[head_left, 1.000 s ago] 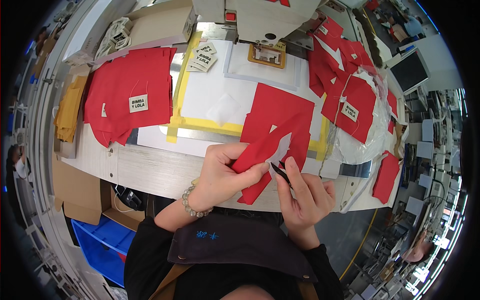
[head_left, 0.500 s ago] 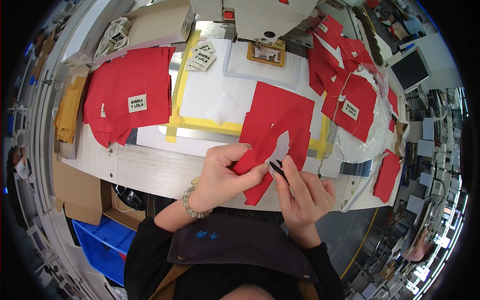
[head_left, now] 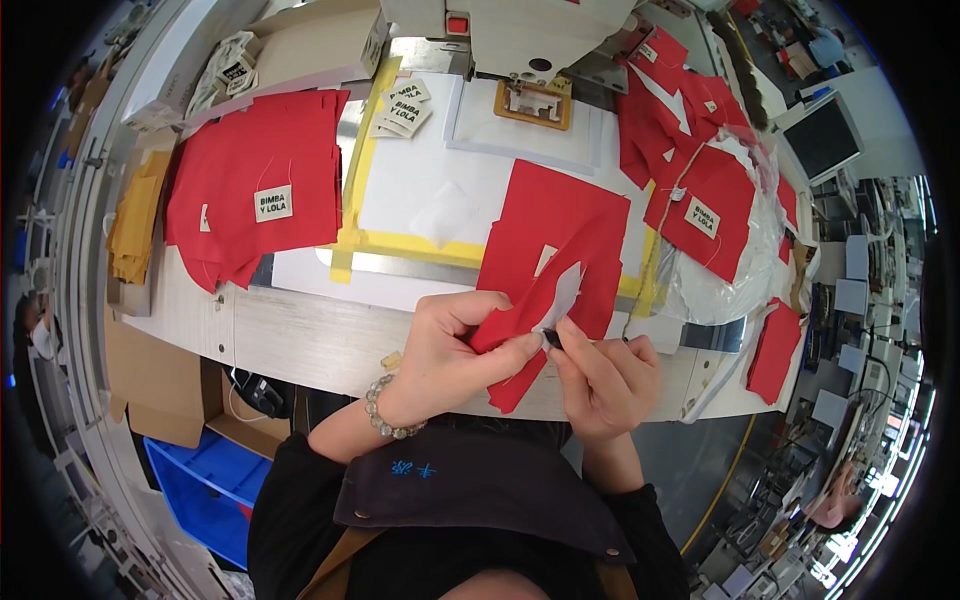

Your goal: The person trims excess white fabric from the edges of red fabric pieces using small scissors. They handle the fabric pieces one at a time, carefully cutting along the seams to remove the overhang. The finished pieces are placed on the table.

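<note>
A red fabric piece (head_left: 545, 215) is folded over at the table's front edge, its whitish underside turned up in the fold. Pinched at that fold, the cloth is held between thumb and fingers of my left hand (head_left: 445, 345). My right hand (head_left: 612, 385) grips a small black tool (head_left: 552, 339), mostly hidden by the fingers, with its end at the whitish underside beside my left thumb. Part of a pale label (head_left: 545, 260) shows on the red cloth behind the fold. Beyond the cloth stands a sewing machine head (head_left: 540, 45) over a gold-coloured frame (head_left: 533, 104).
Stacked red pieces with labels (head_left: 255, 160) lie at left, beside yellow pieces (head_left: 140, 215). Loose labels (head_left: 405, 110) rest on the white plate edged with yellow tape (head_left: 415, 247). More red pieces (head_left: 705, 205) lie at right on clear plastic. A blue crate (head_left: 200, 490) stands below left.
My right hand has closed further around the black tool, hiding more of it. The fold has shifted, showing more of the pale label. My left hand keeps its hold.
</note>
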`<state>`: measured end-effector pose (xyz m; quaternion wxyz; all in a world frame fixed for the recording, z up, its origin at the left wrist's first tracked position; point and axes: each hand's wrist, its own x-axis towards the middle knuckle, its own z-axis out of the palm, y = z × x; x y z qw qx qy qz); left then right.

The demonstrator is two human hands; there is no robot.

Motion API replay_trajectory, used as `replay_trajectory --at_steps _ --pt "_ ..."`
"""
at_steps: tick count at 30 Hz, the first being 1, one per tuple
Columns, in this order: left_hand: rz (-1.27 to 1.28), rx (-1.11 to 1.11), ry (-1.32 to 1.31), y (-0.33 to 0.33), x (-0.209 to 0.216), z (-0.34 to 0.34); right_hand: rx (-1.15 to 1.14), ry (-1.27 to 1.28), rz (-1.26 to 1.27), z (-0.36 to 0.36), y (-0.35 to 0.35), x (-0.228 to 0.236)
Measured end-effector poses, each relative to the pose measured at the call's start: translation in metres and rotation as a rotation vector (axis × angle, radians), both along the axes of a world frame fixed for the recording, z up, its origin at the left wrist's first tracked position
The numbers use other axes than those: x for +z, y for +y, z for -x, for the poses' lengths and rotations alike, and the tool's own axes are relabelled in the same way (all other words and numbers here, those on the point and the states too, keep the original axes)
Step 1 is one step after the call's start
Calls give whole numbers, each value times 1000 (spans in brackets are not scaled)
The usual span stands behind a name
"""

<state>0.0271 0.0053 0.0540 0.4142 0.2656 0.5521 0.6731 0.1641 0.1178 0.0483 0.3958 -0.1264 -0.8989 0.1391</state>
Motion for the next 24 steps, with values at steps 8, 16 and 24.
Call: replay_trajectory --at_steps 8,16,24 --pt "-18 18 18 0 0 0 -7 -37 117 -2 -2 4" --pt "-14 40 118 0 -1 3 -65 -131 -1 -6 -7 18" --pt "-18 42 197 1 -1 3 -76 -130 -10 -3 -8 20"
